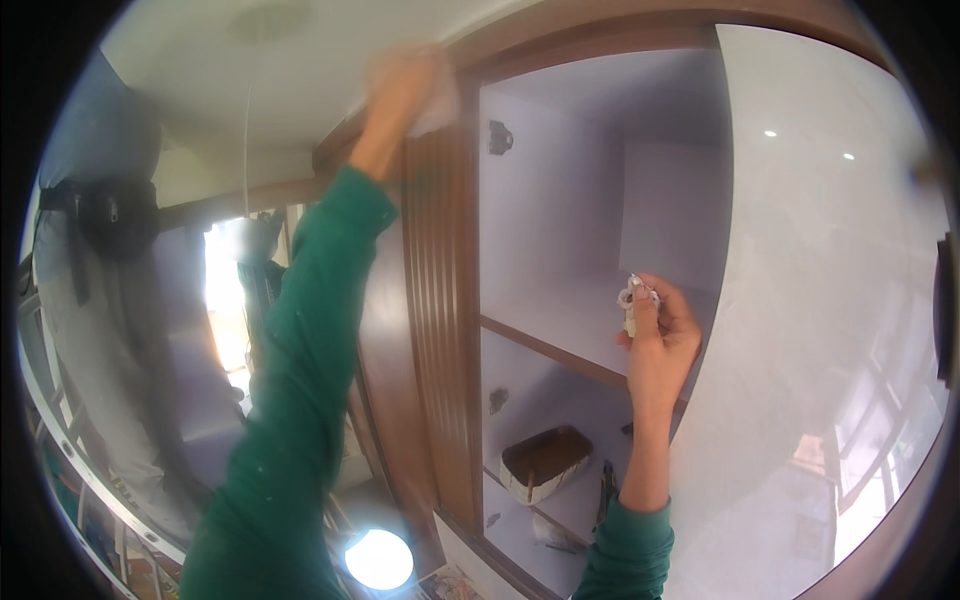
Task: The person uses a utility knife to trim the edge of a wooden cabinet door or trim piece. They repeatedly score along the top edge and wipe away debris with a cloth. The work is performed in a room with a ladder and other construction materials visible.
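My left hand [403,85], blurred by motion, is raised to the brown wooden frame above the cabinet's fluted panel [440,280]; a pale, indistinct patch, possibly a cloth, is under it, and its fingers are smeared. My right hand [660,350] is closed around a small white object [636,298] with a ring-like part, in front of the open lavender cabinet interior [550,200]. On a lower shelf sits a pale tray [540,480] with a brown inside and a stick in it, beside a dark slim tool [606,490].
A white glossy door panel [820,300] fills the right. At left, a co-worker's body [100,300] in grey trousers with a dark waist pouch is elevated beside a metal ladder-like rail [100,480]. Behind are a bright window [225,300] and, low down, a round lit lamp [378,558].
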